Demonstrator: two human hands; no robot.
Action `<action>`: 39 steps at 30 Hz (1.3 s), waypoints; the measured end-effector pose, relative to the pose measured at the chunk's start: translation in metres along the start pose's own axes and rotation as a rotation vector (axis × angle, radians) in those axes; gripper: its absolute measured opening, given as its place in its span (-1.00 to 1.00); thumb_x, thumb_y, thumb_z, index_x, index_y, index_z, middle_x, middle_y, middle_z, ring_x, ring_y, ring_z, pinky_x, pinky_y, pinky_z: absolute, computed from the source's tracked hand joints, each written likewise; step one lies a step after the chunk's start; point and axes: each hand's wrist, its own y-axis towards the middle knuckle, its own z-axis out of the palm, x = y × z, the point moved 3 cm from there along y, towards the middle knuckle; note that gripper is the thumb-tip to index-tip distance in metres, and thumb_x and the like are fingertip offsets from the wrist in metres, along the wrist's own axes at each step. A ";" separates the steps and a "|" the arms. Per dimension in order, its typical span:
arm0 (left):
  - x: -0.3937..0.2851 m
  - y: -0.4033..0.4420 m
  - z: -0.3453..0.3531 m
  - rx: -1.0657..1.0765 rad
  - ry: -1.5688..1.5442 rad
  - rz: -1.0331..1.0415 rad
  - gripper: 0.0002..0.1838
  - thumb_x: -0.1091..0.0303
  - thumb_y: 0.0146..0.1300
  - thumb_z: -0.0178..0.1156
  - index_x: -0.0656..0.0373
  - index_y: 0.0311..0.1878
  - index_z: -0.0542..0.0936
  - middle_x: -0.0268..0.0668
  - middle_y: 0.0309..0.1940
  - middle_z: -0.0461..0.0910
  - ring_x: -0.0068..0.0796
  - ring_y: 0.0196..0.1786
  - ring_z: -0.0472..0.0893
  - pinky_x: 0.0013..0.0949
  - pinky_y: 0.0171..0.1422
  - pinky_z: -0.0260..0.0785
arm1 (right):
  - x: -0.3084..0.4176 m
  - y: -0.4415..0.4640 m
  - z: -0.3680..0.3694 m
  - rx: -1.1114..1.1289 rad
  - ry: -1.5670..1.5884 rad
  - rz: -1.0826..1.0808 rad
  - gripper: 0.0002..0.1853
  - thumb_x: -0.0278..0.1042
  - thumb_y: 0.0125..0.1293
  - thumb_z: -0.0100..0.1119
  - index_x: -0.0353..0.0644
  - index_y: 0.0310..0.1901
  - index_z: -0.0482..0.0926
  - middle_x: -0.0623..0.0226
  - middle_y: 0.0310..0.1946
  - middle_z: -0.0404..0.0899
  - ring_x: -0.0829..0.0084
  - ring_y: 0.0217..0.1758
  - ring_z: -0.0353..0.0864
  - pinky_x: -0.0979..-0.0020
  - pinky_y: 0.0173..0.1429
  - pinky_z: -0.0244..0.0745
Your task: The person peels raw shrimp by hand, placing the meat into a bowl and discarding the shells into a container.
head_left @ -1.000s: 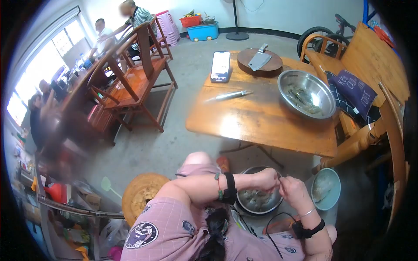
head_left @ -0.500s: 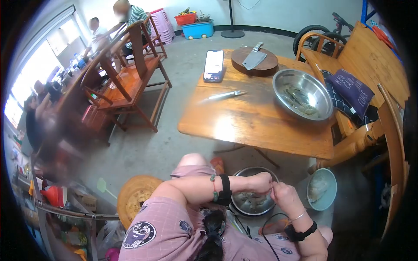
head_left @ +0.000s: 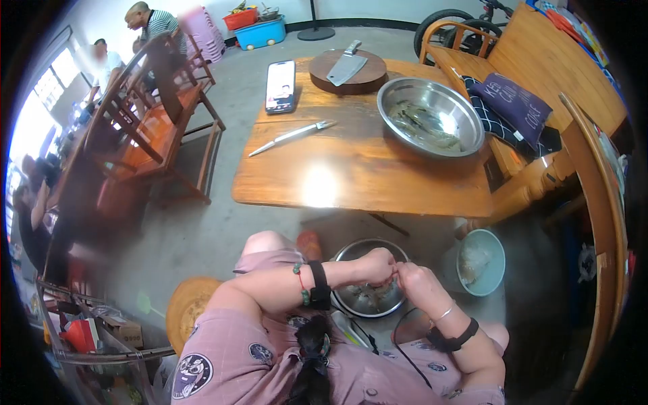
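Observation:
My left hand [head_left: 376, 265] and my right hand [head_left: 417, 283] meet with closed, pinching fingers above a metal basin [head_left: 343, 253] near the floor. Whatever is between the fingertips is too small to make out. Pale, wet pieces lie in that basin, partly covered by my hands. On the wooden table [head_left: 283, 182] stands a larger steel bowl [head_left: 466, 108] with greyish-green pieces that look like raw shrimp. Beside my right hand is a light-green bucket [head_left: 498, 263] with a whitish, translucent plastic-like bundle inside.
The table also bears a phone [head_left: 281, 86], a slim silver utensil [head_left: 291, 137] and a cleaver [head_left: 347, 66] on a round chopping board [head_left: 322, 75]. A wooden bench [head_left: 574, 74] with cushions stands right, a wooden chair [head_left: 148, 135] left. A round stool [head_left: 185, 307] is beside my leg. Other people sit far left.
My view has swung, so the table and surroundings sit further left and higher. Both hands stay pinched together over the basin.

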 end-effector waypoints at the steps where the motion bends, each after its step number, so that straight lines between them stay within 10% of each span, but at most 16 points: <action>1: -0.002 -0.001 0.000 0.009 0.004 -0.012 -0.72 0.40 0.33 0.04 0.30 -0.46 0.61 -0.30 -0.63 0.55 -0.53 -0.59 0.48 -0.36 -0.50 0.33 | -0.001 -0.001 0.000 -0.001 0.020 0.013 -0.91 -0.56 0.09 0.13 -0.29 -0.33 0.51 0.05 -0.53 0.53 0.07 -0.45 0.60 0.20 -0.37 0.54; 39: 0.005 0.000 0.005 -0.012 -0.109 0.046 -0.72 0.36 0.39 0.07 0.27 -0.42 0.61 -0.40 -0.64 0.52 -0.63 -0.62 0.43 -0.47 -0.56 0.27 | -0.022 0.004 0.002 -0.086 0.346 0.151 -0.89 -0.51 0.15 0.11 -0.27 -0.33 0.62 -0.04 -0.48 0.59 0.01 -0.42 0.63 0.16 -0.31 0.55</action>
